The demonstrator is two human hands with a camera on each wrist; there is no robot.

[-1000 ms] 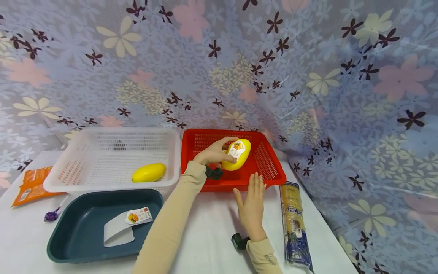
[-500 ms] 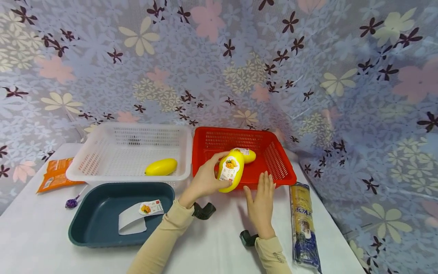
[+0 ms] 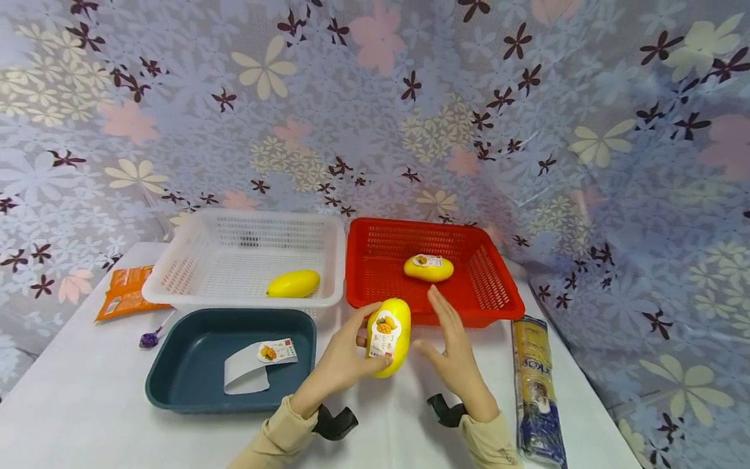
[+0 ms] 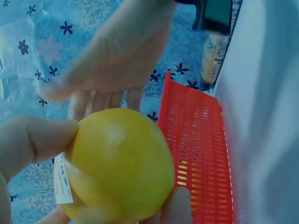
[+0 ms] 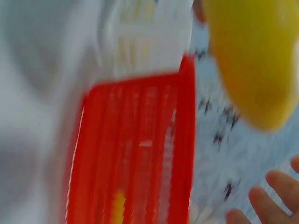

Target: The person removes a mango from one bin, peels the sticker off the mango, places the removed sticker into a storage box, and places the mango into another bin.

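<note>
In the head view my left hand (image 3: 342, 355) grips a yellow mango (image 3: 400, 335) with a white printed sticker facing up, in front of the red basket (image 3: 375, 301). Thumb and fingers wrap its sides in the left wrist view, where the mango (image 4: 124, 163) fills the middle. My right hand (image 3: 459, 358) is just right of the mango, fingers extended and apart from it. A second stickered mango (image 3: 430, 268) lies inside the red basket. Another mango (image 3: 294, 284), with no sticker showing, lies in the white basket (image 3: 176, 260).
A dark teal tray (image 3: 176, 365) holds a curled strip of sticker backing (image 3: 246, 371) with one sticker on it. Left of it lie an orange packet (image 3: 127, 292) and a purple-headed stick (image 3: 150, 339). A long pasta-like packet (image 3: 537, 391) lies at the right. Floral cloth (image 3: 375, 130) hangs behind.
My left hand has lifted the stickered mango out of the red basket and drawn it toward me. The right hand has moved off the basket's front rim toward the mango.
</note>
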